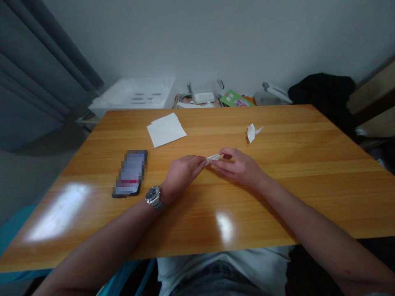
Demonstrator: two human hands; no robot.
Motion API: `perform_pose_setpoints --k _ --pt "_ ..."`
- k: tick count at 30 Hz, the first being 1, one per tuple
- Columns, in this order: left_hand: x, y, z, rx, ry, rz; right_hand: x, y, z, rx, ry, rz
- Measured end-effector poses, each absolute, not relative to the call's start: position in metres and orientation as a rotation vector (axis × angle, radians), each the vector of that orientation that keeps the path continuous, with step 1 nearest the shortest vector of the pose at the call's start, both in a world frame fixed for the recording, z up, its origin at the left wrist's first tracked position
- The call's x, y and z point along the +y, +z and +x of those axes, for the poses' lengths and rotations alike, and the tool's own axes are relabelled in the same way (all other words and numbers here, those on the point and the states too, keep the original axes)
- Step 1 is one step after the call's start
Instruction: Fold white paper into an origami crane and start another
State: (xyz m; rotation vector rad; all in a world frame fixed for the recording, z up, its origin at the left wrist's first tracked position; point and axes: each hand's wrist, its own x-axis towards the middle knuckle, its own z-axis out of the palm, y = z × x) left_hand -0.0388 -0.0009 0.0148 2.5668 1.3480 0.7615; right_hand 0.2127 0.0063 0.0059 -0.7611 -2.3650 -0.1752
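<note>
A small piece of folded white paper (213, 158) is held between my two hands above the middle of the wooden table (197, 222). My left hand (184, 170), with a metal watch (153, 197) on its wrist, pinches the paper's left end. At the other end, the fingers of my right hand (239, 166) are curled around it, thumb and forefinger gripping. Part of the paper is hidden by the fingertips. Beyond my right hand stands a folded paper crane (252, 133). Some white paper sheets (167, 129) lie stacked beyond my left hand.
A phone (131, 173), its screen blurred, lies on the left of the table. Behind the far edge are a white plastic tray (145, 92), a green booklet (236, 99) and cables. Dark cloth (322, 92) is heaped at the back right.
</note>
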Motion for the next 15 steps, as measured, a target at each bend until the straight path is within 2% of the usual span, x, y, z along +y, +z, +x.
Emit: perform_pose_setpoints --k 9,15 --pt "-0.0019 0.0174 -0.0367 1.376 0.792 2.487 0.0037 0.0136 0.2101 -2.450 -0.300 -0.810" --pt "-0.0021 0.0156 -0.0350 1.341 0.801 2.457 0.0013 0.0112 0.2116 -2.545 -0.246 -0.935"
